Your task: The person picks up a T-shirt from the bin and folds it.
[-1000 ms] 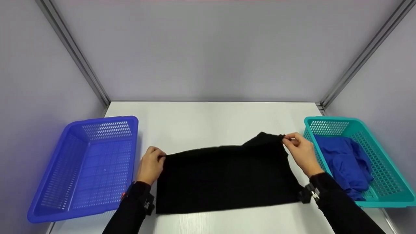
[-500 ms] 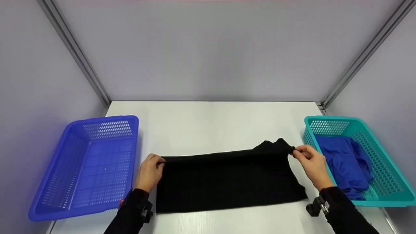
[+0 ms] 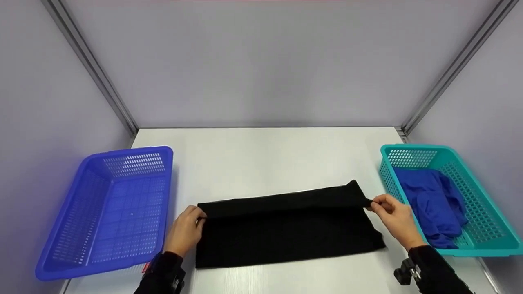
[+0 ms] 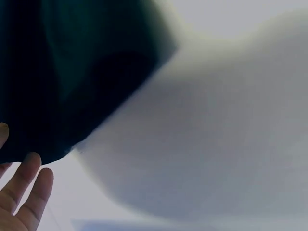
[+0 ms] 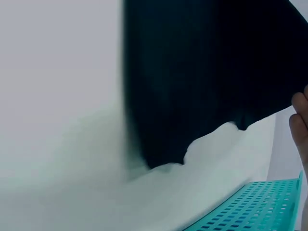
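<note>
A black cloth garment (image 3: pixel 286 241) lies across the white table, its far part folded over toward the person as a long strip. At the left end of that fold my left hand (image 3: pixel 186 229) pinches the edge. My right hand (image 3: pixel 395 218) pinches the right end of the fold between thumb and fingers. In the left wrist view the cloth (image 4: pixel 72 72) hangs above the fingers (image 4: pixel 36 197), dark and slightly blurred. The right wrist view shows the cloth's (image 5: pixel 192 86) wavy lower edge, with fingertips (image 5: pixel 299 115) at its right side.
A blue plastic basket (image 3: pixel 163 196) stands at the left. At the right, a teal basket (image 3: pixel 490 212) holds a crumpled blue cloth (image 3: pixel 431 204). Grey panels (image 3: pixel 261 65) enclose the white table (image 3: pixel 261 159) at the back and sides.
Both hands have come toward the person, drawing the cloth's far edge over into a folded strip. The right hand has also shifted rightward. The baskets have stayed put.
</note>
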`<state>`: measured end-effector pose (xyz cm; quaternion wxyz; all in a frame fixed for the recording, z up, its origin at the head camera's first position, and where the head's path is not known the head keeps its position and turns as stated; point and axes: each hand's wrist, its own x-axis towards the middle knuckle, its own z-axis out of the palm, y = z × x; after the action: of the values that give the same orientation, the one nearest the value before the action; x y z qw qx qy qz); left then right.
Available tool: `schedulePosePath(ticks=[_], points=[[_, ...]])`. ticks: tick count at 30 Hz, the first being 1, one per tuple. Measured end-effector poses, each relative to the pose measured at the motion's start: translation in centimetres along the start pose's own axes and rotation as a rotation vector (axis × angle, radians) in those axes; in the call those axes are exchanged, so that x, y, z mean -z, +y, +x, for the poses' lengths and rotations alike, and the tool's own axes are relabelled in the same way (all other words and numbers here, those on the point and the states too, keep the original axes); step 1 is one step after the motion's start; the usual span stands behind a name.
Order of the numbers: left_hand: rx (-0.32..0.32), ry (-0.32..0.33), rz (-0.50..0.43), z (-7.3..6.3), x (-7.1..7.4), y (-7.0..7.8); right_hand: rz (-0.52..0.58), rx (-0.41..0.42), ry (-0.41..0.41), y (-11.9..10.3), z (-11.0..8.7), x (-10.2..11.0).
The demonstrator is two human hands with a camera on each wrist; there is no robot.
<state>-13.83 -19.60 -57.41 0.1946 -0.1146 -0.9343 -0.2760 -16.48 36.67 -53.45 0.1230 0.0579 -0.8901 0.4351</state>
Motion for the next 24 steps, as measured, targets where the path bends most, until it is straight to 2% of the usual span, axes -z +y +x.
schedulePosePath(ticks=[8,13,16,20,22,24], points=[[-0.036,-0.063,0.111,-1.0,-0.4,0.0,-0.118,0.099,-0.112,1.2,-2.3,-0.4],[-0.047,-0.098,0.173,-1.5,-0.7,-0.1,-0.214,0.175,-0.230,2.5,-3.1,-0.8],[-0.056,-0.116,0.208,-1.6,-1.0,-0.2,-0.302,0.160,-0.337,2.8,-3.2,-0.6],[-0.055,-0.101,0.230,-1.6,-1.4,-0.1,-0.417,0.059,-0.475,2.6,-2.9,-0.3],[-0.059,-0.091,0.222,-1.3,-1.7,0.1,-0.449,0.022,-0.472,2.2,-2.6,-0.6],[-0.074,-0.097,0.201,-1.1,-2.0,0.5,-0.439,0.014,-0.407,1.7,-2.3,-1.4]])
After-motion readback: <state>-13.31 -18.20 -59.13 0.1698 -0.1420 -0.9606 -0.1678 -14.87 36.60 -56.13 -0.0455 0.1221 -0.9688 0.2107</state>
